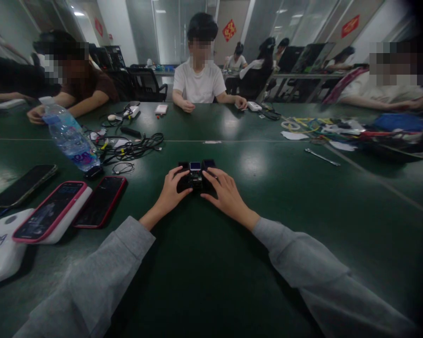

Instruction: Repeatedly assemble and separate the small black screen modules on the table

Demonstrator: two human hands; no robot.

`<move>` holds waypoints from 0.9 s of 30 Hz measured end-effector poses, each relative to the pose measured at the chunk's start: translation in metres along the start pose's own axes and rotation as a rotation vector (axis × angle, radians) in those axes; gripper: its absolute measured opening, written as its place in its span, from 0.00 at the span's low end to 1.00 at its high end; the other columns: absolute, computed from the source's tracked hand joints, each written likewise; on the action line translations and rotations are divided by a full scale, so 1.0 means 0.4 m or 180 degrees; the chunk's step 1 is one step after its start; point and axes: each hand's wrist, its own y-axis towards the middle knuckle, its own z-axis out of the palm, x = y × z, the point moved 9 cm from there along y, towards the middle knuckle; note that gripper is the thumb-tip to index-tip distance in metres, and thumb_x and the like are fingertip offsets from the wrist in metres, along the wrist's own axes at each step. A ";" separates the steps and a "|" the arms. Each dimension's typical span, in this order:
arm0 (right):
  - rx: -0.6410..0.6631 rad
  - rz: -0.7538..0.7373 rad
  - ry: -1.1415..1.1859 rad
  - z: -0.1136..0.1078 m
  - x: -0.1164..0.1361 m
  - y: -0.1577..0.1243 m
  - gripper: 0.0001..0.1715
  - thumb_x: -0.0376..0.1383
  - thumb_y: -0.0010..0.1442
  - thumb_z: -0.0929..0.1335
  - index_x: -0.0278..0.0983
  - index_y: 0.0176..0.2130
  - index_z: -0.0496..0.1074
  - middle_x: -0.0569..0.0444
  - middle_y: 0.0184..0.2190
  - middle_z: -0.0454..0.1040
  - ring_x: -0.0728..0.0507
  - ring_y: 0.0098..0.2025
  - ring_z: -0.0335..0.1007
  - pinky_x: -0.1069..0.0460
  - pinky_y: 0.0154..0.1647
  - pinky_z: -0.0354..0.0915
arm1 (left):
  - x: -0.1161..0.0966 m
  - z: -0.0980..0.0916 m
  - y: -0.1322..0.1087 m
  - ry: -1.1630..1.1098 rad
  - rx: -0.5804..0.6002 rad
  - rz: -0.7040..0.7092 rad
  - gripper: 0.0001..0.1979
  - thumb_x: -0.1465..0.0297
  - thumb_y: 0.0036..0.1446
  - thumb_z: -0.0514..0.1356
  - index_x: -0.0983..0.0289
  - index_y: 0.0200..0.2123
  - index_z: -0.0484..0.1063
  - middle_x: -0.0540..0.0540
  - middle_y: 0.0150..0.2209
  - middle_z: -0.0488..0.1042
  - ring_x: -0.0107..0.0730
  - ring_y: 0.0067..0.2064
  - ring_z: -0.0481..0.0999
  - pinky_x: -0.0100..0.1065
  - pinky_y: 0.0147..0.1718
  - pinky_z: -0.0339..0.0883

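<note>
A small black electronic device with a little lit screen (195, 166) sits on the green table in front of me, with a dark block on each side. My left hand (172, 187) grips its left block, the thumb low and the fingers over the top. From the other side, my right hand (226, 190) holds the right block in the same way. Between my hands the device's middle part (196, 180) shows some circuitry, too small to make out. My fingers partly hide both side blocks.
Left of my arms lie phones (100, 202), a white box marked 39 (3, 249) and a tilted water bottle (70, 138). Black cables (137, 146) lie beyond. To the right are a wrench (322, 157) and a cable heap (366, 134). A person (199, 80) sits opposite.
</note>
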 end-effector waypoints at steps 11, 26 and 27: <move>0.0128 -0.0008 0.0051 0.020 -0.001 0.001 0.36 0.40 0.70 0.60 0.42 0.71 0.42 0.50 0.72 0.42 0.37 0.73 0.32 0.33 0.69 0.47 | -0.003 -0.005 0.000 0.0157 -0.0054 0.0013 0.28 0.65 0.56 0.67 0.53 0.58 0.64 0.57 0.63 0.59 0.49 0.65 0.59 0.57 0.62 0.56; -0.0020 0.0174 0.0025 0.018 -0.018 0.001 0.30 0.34 0.69 0.58 0.39 0.67 0.52 0.48 0.70 0.47 0.37 0.72 0.35 0.34 0.67 0.54 | -0.012 -0.010 -0.002 -0.0397 0.0021 -0.0083 0.28 0.67 0.55 0.67 0.54 0.59 0.65 0.59 0.64 0.55 0.50 0.65 0.60 0.55 0.59 0.64; -0.0042 0.0172 -0.0012 0.015 -0.018 0.001 0.30 0.34 0.68 0.59 0.40 0.67 0.52 0.48 0.71 0.46 0.37 0.72 0.35 0.34 0.68 0.52 | -0.011 -0.010 -0.002 -0.0424 0.0029 -0.0090 0.28 0.67 0.56 0.67 0.54 0.59 0.65 0.59 0.64 0.55 0.50 0.65 0.60 0.56 0.58 0.65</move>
